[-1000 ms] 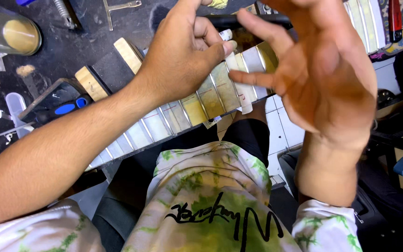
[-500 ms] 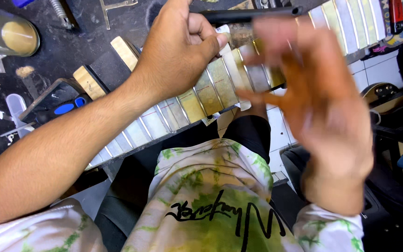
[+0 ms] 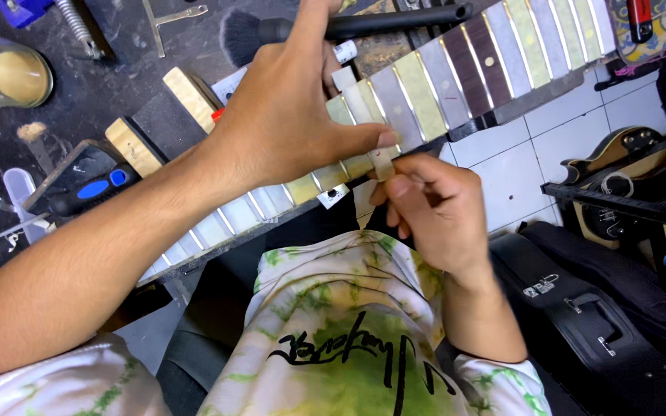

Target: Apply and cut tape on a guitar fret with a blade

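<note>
Guitar fingerboard [image 3: 425, 85], long and narrow, lies slantwise on the dark desk [image 3: 117, 46]. Its long axis runs from the lower left, near the person's lap, up to the upper right, where its end juts past the desk edge over white floor tiles [image 3: 518, 177]. Metal frets cross it, with strips of pale masking tape [image 3: 383, 162] covering the wood between most of them; a few dark wood spaces show bare near the upper right.

The left hand [image 3: 294, 115] presses flat on the middle of the board, thumb stretched along its near edge. The right hand [image 3: 433, 208] sits just below that edge, its grip pinched closed on the end of a tape strip beside the left thumb.

Beyond the board lie a black brush [image 3: 348, 29], wooden blocks [image 3: 129, 146] and a blue-handled tool [image 3: 90, 192]. A black guitar case [image 3: 595, 323] crowds the floor on the right; the near edge beside the lap is open.
</note>
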